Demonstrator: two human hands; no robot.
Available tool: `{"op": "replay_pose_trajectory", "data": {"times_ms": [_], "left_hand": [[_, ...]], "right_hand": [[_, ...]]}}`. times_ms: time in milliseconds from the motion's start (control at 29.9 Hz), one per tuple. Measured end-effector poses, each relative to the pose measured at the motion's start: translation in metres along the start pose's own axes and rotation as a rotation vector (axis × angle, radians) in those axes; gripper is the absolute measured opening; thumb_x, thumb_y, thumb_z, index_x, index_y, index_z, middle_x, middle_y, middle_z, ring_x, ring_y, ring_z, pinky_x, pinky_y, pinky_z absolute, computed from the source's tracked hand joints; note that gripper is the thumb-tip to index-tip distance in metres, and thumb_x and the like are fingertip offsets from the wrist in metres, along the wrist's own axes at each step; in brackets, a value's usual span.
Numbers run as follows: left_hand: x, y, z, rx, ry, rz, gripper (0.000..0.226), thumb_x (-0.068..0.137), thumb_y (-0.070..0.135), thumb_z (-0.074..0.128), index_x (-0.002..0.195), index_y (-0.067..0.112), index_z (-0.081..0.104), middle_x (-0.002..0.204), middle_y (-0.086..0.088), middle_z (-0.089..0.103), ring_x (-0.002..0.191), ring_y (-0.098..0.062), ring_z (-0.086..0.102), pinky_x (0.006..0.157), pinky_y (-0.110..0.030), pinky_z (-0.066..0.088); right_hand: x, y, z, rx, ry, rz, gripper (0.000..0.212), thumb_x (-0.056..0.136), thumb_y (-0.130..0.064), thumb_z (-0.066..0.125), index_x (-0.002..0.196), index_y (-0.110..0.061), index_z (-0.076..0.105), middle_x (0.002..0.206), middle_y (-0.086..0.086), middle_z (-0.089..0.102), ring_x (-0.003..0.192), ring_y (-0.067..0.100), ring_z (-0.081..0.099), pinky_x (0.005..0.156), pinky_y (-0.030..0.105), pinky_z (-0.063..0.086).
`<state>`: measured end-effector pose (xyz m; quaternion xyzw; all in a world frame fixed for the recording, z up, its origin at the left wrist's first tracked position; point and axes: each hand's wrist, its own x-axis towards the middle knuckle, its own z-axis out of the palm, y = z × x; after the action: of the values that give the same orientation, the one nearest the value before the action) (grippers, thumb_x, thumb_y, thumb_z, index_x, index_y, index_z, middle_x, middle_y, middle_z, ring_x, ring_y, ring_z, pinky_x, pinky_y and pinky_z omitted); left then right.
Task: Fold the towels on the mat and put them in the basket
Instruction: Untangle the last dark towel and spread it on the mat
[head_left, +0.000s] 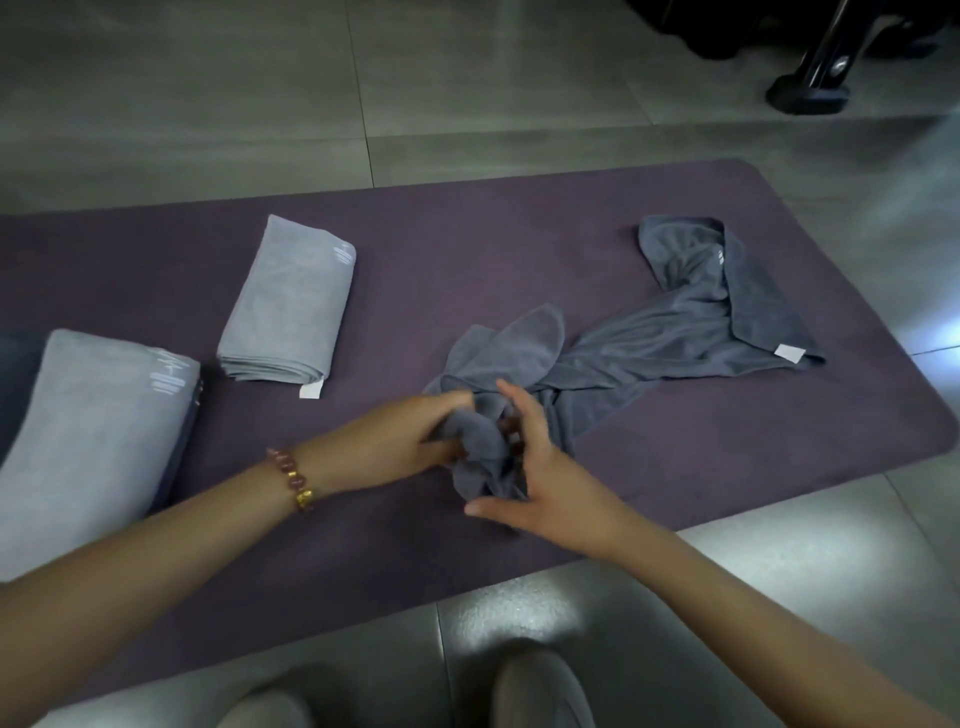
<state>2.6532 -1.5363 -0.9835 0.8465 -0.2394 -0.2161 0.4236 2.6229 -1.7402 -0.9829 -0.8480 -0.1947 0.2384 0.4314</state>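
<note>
A purple mat (467, 249) lies on a tiled floor (208, 104). A crumpled dark grey towel (649, 338) sprawls across the mat's right half, unfolded. The left hand (400, 441), wearing a beaded bracelet (293, 478), has its fingers clamped on the towel's bunched near end. The right hand (556, 483) grips the same bunch, thumb and forefinger spread apart. 2 light grey towels lie folded on the mat's left: the far folded towel (291, 306) and the near folded towel (88, 431).
</note>
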Motion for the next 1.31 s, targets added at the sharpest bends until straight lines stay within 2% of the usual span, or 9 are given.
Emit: {"op": "replay_pose_trajectory", "data": {"times_ms": [134,234,368,435,602,736,1037,1205,1305], "left_hand": [[0.009,0.03,0.009,-0.268,-0.035,0.077,0.023,0.07,0.025,0.075,0.078,0.024,0.054,0.072,0.01,0.053,0.068,0.0,0.047,0.061,-0.021,0.042],[0.016,0.031,0.003,-0.492,0.107,0.079,0.039,0.066,0.028,0.077,0.095,0.013,0.055,0.101,-0.007,0.058,0.094,-0.007,0.056,0.08,-0.02,0.048],[0.024,0.012,-0.012,-0.032,-0.062,0.057,0.068,0.066,0.042,0.059,0.13,0.028,0.04,0.141,-0.004,0.032,0.135,-0.011,0.026,0.11,-0.02,0.025],[0.033,0.013,-0.02,0.026,-0.13,0.048,0.071,0.07,0.041,0.058,0.133,0.03,0.028,0.144,-0.004,0.026,0.137,-0.012,0.023,0.11,-0.013,0.019],[0.077,0.083,-0.062,-0.085,-0.2,0.026,0.068,0.058,0.038,0.068,0.12,0.025,0.043,0.118,0.012,0.043,0.106,-0.002,0.049,0.085,-0.001,0.036],[0.096,0.162,-0.104,-0.222,-0.393,0.019,0.048,0.08,0.015,0.075,0.121,0.028,0.055,0.123,0.016,0.062,0.116,0.001,0.055,0.099,-0.017,0.043],[0.079,0.271,-0.255,-0.529,0.406,0.196,0.029,0.086,0.011,0.061,0.115,0.011,0.063,0.108,-0.004,0.07,0.103,-0.016,0.064,0.083,-0.021,0.048],[0.046,0.321,-0.34,-0.475,0.667,0.226,0.012,0.09,0.014,0.057,0.091,0.015,0.069,0.085,-0.001,0.073,0.081,-0.014,0.065,0.074,-0.024,0.05],[0.031,0.353,-0.374,-0.444,0.668,0.282,0.012,0.091,0.015,0.057,0.093,0.013,0.068,0.084,-0.003,0.073,0.073,-0.012,0.068,0.068,-0.021,0.054]], "right_hand": [[-0.006,-0.01,-0.003,0.044,0.282,-0.118,0.075,0.075,-0.023,0.077,0.131,-0.046,0.032,0.105,-0.01,0.064,0.095,0.007,0.065,0.08,0.036,0.054],[-0.015,-0.017,-0.016,0.212,0.296,-0.142,0.051,0.087,-0.019,0.063,0.131,-0.032,0.044,0.114,-0.018,0.062,0.107,0.006,0.062,0.089,0.025,0.051],[-0.028,-0.039,-0.051,0.381,0.228,-0.124,0.028,0.095,0.0,0.049,0.104,-0.017,0.069,0.104,-0.013,0.069,0.103,0.002,0.062,0.089,0.013,0.044],[-0.037,-0.055,-0.078,0.487,0.228,-0.137,0.034,0.089,-0.001,0.054,0.086,-0.03,0.074,0.086,-0.019,0.069,0.088,-0.005,0.062,0.081,0.009,0.045],[-0.042,-0.103,-0.154,0.748,0.135,-0.382,0.014,0.072,-0.028,0.067,0.074,-0.014,0.067,0.075,0.0,0.055,0.075,0.016,0.055,0.077,0.023,0.046],[-0.026,-0.166,-0.213,0.947,0.327,-0.508,0.027,0.07,-0.011,0.046,0.073,-0.014,0.072,0.078,0.004,0.066,0.079,0.016,0.065,0.078,0.024,0.054],[-0.008,-0.272,-0.351,0.738,0.911,-0.354,0.015,0.094,-0.025,0.057,0.089,-0.012,0.062,0.074,0.003,0.072,0.073,0.019,0.07,0.066,0.03,0.055],[0.001,-0.306,-0.389,0.732,0.7,-0.357,0.026,0.098,-0.034,0.046,0.11,-0.014,0.059,0.106,0.008,0.069,0.106,0.025,0.064,0.083,0.035,0.05],[-0.009,-0.337,-0.403,0.736,0.412,-0.382,0.048,0.092,-0.056,0.041,0.095,-0.016,0.067,0.1,0.007,0.071,0.098,0.021,0.067,0.08,0.035,0.05]]}}
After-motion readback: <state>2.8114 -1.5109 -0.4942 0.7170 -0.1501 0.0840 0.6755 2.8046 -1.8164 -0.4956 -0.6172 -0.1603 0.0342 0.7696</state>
